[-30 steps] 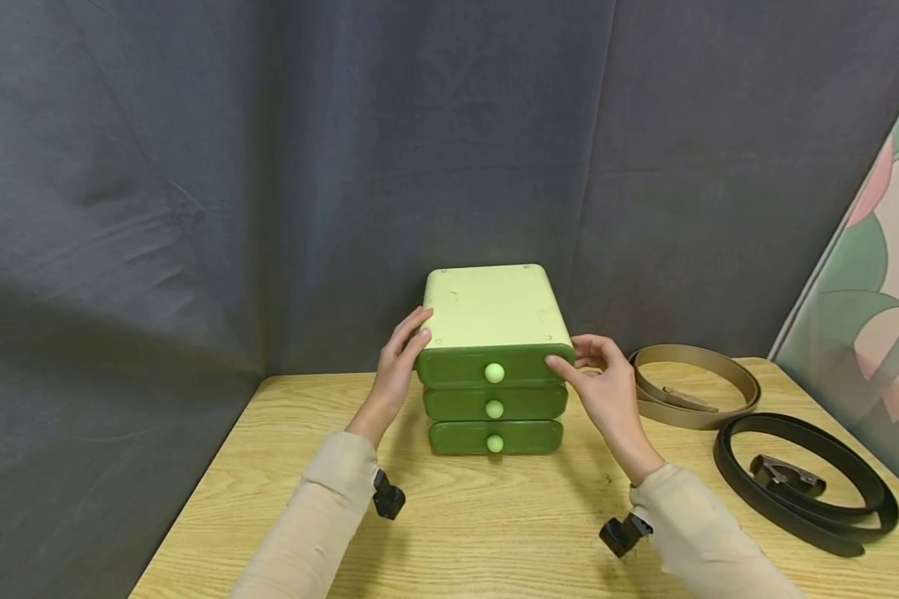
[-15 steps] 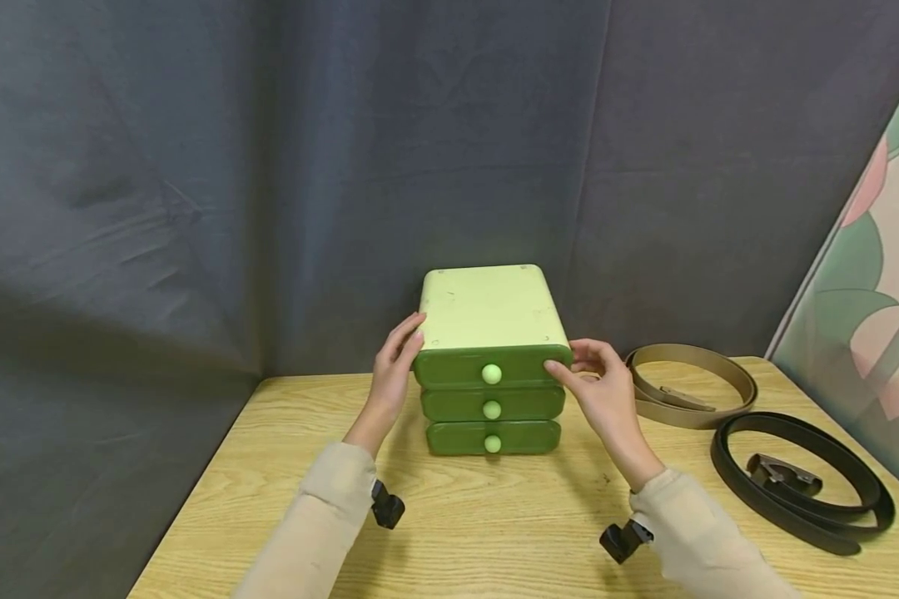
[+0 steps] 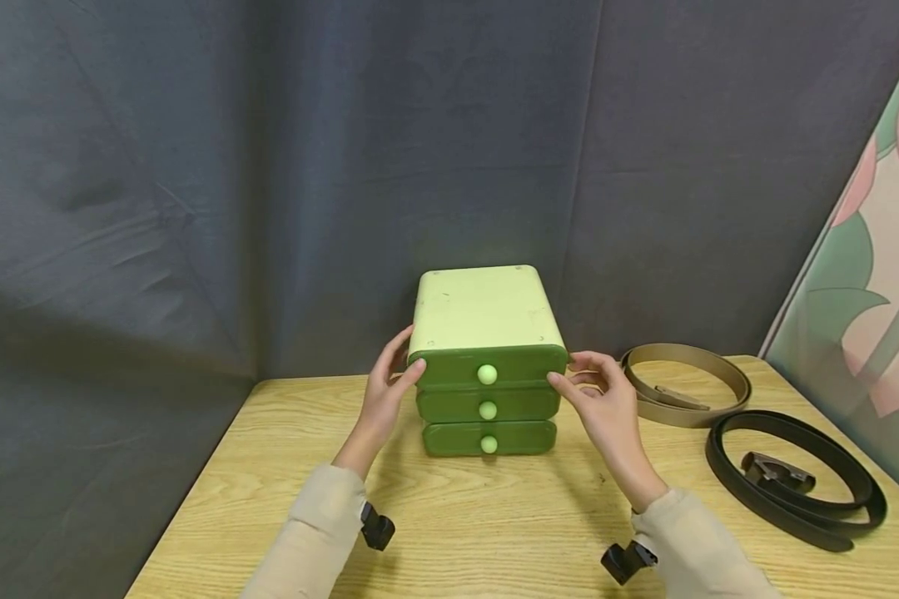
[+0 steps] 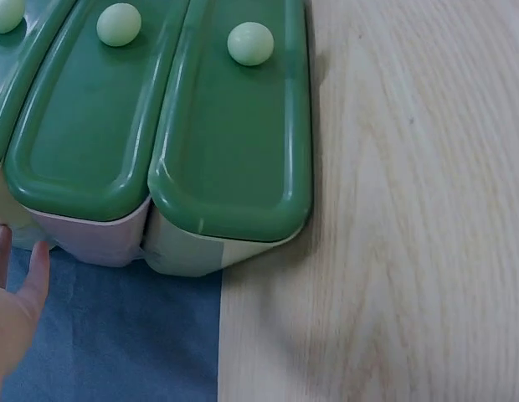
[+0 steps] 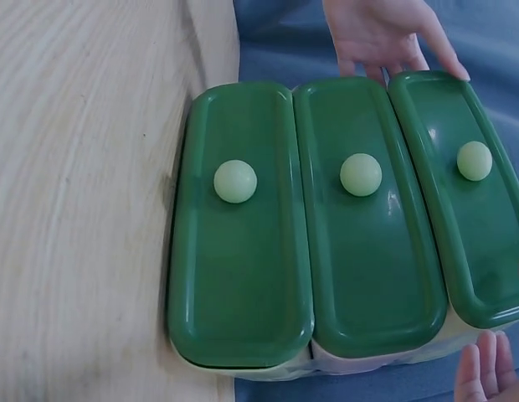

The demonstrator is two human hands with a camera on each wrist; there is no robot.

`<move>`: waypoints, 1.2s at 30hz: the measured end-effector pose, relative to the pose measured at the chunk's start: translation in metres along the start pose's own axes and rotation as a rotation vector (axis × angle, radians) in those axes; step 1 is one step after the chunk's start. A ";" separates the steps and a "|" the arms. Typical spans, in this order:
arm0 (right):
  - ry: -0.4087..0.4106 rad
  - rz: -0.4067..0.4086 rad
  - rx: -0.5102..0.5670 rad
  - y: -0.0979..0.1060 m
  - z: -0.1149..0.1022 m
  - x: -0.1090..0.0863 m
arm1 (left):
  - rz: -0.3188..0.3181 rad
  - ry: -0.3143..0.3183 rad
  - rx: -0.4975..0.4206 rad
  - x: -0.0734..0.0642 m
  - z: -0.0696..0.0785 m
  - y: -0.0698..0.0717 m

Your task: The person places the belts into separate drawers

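A small cabinet (image 3: 487, 308) with a pale yellow-green top stands on the table, its dark green drawers (image 3: 520, 405) stacked and each fitted with a round light knob (image 3: 487, 374). All the drawers look pushed in. My left hand (image 3: 378, 391) lies along the cabinet's upper left side, thumb at the front edge of the top drawer. The right wrist view shows that left thumb touching the top drawer's corner. At the opposite side, my right hand (image 3: 607, 399) has its thumb near the top drawer's right end. Its fingers are loosely bent by the side wall; contact there is unclear.
A coiled tan belt (image 3: 727, 373) lies right of the cabinet, and a coiled black belt (image 3: 861, 470) with a metal buckle lies nearer the front right. Grey-blue cloth (image 3: 419, 125) hangs behind. A floral panel (image 3: 869, 333) borders the right side.
My left hand has slid down and forward, its thumb moving from the top's side edge to the top drawer's front edge. My right hand has lowered slightly. The cabinet stays in place.
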State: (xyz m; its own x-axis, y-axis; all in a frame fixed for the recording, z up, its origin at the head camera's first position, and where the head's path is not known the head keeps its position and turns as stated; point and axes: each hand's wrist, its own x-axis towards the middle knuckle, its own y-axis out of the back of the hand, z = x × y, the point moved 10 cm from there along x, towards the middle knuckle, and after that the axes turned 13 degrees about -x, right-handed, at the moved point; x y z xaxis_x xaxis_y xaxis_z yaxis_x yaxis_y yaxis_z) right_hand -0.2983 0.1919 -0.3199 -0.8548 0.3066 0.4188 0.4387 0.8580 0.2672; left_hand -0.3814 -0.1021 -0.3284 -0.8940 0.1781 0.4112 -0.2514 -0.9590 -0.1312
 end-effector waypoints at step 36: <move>0.088 -0.248 -0.072 -0.060 0.007 -0.038 | 0.129 0.191 0.213 -0.018 -0.020 0.012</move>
State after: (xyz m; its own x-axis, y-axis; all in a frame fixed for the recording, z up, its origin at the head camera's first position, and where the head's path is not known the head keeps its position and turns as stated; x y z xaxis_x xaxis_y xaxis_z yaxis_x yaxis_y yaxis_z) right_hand -0.2940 0.1314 -0.3582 -0.9124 0.0510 0.4062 0.2405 0.8697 0.4310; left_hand -0.3757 -0.1128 -0.3551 -0.9721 0.0706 0.2235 -0.0658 -0.9974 0.0288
